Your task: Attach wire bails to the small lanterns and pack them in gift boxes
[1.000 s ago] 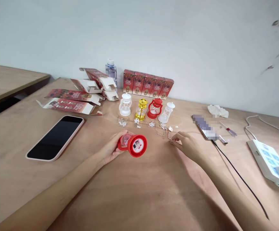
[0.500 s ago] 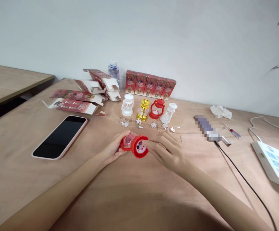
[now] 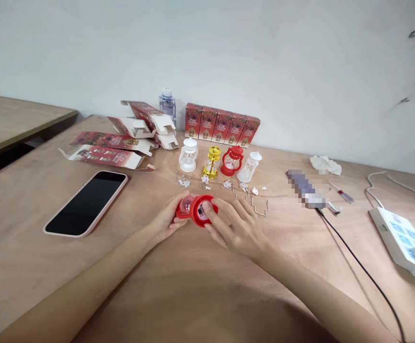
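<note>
In the head view, a small red toy lantern (image 3: 194, 212) lies tilted between my hands, its round underside facing me. My left hand (image 3: 166, 220) is closed around its upper end and clear globe. Fingers of my right hand (image 3: 242, 228) grip the rim of the red base, and one fingertip reaches into its opening. Inside the base, a pale disc with a dark part shows, partly covered by that finger. Just beyond my hands, thin wire handles and small metal pieces (image 3: 227, 184) lie in a row, with one bent wire handle (image 3: 260, 212) beside my right hand.
Behind the parts stand two white lanterns (image 3: 188, 159), a gold lantern (image 3: 210, 172) and another red lantern (image 3: 231, 166). Red boxes (image 3: 209, 124), opened cartons (image 3: 114, 156) and a bottle (image 3: 167, 104) are farther back. A phone (image 3: 87, 202) lies left; a screwdriver (image 3: 343, 195) and power strip (image 3: 403, 238) right.
The lantern's base has turned and shifted slightly up and left. My right hand has moved left with its finger at the opening, uncovering the bent wire handle. My left hand keeps its hold.
</note>
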Motion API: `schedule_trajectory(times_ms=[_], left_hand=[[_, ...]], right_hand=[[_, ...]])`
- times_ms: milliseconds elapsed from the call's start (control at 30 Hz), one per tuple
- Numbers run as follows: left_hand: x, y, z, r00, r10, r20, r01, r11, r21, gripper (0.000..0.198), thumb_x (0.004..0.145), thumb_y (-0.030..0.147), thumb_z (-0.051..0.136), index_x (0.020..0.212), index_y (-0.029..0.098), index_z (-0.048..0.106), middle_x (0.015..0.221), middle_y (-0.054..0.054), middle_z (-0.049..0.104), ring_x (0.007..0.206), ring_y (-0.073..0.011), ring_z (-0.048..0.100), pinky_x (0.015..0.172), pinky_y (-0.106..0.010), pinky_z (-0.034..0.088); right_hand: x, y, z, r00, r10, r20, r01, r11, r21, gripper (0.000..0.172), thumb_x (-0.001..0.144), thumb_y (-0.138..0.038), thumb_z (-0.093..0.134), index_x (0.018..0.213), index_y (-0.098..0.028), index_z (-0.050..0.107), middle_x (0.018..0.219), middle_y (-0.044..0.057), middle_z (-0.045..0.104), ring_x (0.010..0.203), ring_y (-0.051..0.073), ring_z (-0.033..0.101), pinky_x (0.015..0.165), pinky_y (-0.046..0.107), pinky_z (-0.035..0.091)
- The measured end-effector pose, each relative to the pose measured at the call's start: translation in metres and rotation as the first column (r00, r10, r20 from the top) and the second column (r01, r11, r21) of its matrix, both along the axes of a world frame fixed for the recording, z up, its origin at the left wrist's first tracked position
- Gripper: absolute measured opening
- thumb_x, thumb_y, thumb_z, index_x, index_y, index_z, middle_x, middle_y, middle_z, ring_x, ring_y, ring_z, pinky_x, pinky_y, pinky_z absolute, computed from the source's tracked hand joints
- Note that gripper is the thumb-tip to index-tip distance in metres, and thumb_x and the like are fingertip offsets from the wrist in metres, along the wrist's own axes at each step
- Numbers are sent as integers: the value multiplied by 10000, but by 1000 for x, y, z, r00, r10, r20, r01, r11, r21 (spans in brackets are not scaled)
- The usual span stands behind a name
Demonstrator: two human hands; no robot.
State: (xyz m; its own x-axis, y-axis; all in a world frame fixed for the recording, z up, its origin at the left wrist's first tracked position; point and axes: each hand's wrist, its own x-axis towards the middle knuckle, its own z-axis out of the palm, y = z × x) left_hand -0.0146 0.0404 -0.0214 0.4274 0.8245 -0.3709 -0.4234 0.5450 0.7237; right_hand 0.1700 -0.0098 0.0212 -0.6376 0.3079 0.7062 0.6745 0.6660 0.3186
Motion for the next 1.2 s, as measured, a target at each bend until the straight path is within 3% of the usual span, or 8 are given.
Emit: schedule_trajectory(times_ms=[200,333,500,667,767,933,1067,1200], left_hand=[[-1,3,-1,998,1,70,0,1000,-7,272,843,354,596,664,160,528,390,101,394,251,-4,193,219,-88,142],[-2,4,-2,995,-12,104,12,1000,-2,265,867,331,578,673,156,534,407,94,410,255,-4,219,225,-89,150],[-3,1,-5,988,-45,146,43,999,16,226,824,347,659,757,138,604,497,56,526,327,-13,375,303,-96,304],[-5,-6,-8,959,-193,209,159,973,168,485,612,311,864,1023,184,639,842,-21,692,669,-130,646,548,-201,530],[-6,-7,-10,954,-215,210,173,964,203,470,634,270,855,1046,197,641,981,-36,705,819,-159,679,678,-236,563],[-6,-5,-9,976,-110,190,99,993,66,303,753,270,759,1007,159,638,810,-42,709,671,-140,675,617,-220,553],[-4,-3,-5,976,-79,203,77,997,21,163,850,312,646,876,154,613,673,-34,670,569,-133,648,560,-214,545],[-3,-3,0,976,-76,203,77,997,6,171,919,309,526,877,159,597,679,-54,675,551,-148,649,522,-225,540]], right_hand=[[0,-2,3,989,-85,119,86,996,-4,385,964,-453,452,1158,-155,601,1123,94,688,873,207,582,766,364,445],[0,-4,2,983,-130,131,132,991,-5,315,951,-358,522,1185,-154,580,1148,75,697,919,219,614,812,378,475],[3,-1,-2,997,-74,30,74,997,-5,269,922,-225,576,1168,-124,533,1204,168,660,1076,239,631,844,349,532],[7,2,-6,999,-21,-49,18,998,-59,228,935,-177,528,1153,-116,505,1254,241,612,1067,235,656,792,329,571],[10,1,-5,998,36,-56,-42,993,-110,322,928,-240,550,1205,-90,481,1262,270,596,1102,259,644,809,341,574],[35,6,-9,993,109,-43,-113,989,-95,443,935,-309,511,1329,-133,413,1245,199,626,1185,258,597,892,393,548],[77,26,-15,978,-143,-149,125,984,-126,353,909,-206,511,1261,-180,486,1205,170,649,1064,270,646,819,403,531],[116,49,-20,867,-489,-93,412,810,-417,203,903,-191,464,1054,-160,597,1064,148,693,981,310,639,828,452,492]])
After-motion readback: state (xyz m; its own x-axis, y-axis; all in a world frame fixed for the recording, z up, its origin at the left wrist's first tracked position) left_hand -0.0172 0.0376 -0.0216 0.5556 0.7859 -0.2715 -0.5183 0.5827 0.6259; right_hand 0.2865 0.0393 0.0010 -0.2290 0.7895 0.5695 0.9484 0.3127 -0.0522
